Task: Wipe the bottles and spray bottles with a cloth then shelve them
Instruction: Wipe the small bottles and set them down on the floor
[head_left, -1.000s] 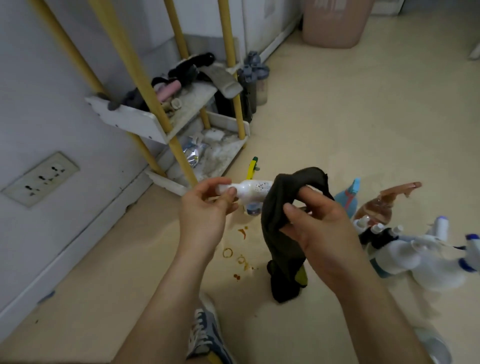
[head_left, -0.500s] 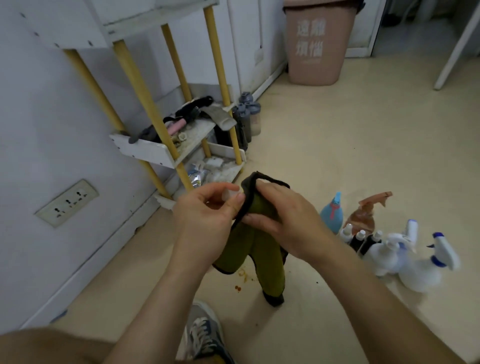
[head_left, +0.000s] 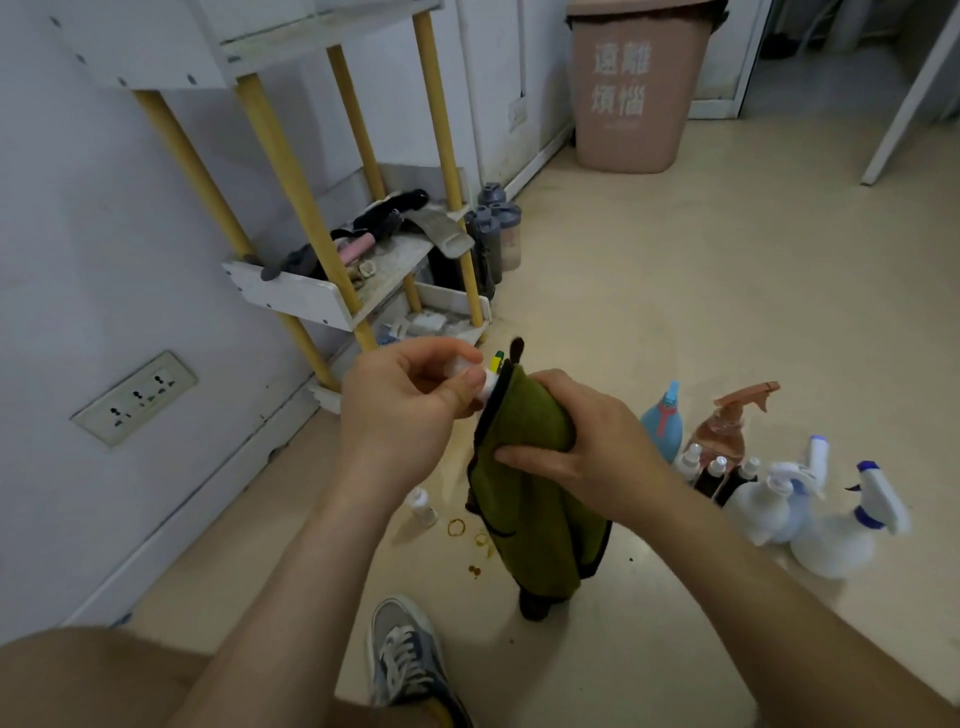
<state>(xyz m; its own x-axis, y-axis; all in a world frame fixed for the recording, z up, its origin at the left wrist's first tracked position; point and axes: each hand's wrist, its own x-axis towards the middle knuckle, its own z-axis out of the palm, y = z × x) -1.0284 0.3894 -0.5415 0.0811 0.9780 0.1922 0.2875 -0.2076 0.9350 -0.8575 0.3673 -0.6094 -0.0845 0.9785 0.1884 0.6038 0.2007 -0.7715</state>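
My left hand (head_left: 402, 402) pinches the end of a small white bottle (head_left: 487, 387), most of which is hidden inside an olive-green cloth (head_left: 530, 467). My right hand (head_left: 576, 444) grips the cloth around the bottle, and the rest of the cloth hangs down toward the floor. On the floor to the right stands a cluster of bottles: a blue one (head_left: 662, 423), a brown spray bottle (head_left: 727, 423), small dark dropper bottles (head_left: 719, 475) and white spray bottles (head_left: 841, 530). Another small white bottle (head_left: 421, 504) stands on the floor under my left wrist.
A white shelf rack with yellow posts (head_left: 332, 291) stands against the left wall, its tiers cluttered. Grey shaker bottles (head_left: 493, 228) sit beside it. A pink bin (head_left: 631, 88) is at the back. My shoe (head_left: 405, 660) is below, with brown stains (head_left: 457, 527) on the floor.
The view tilted up. My right hand pulled the cloth over the white bottle, which showed plainly a second ago, and now wraps it; the cloth's green side faces me.
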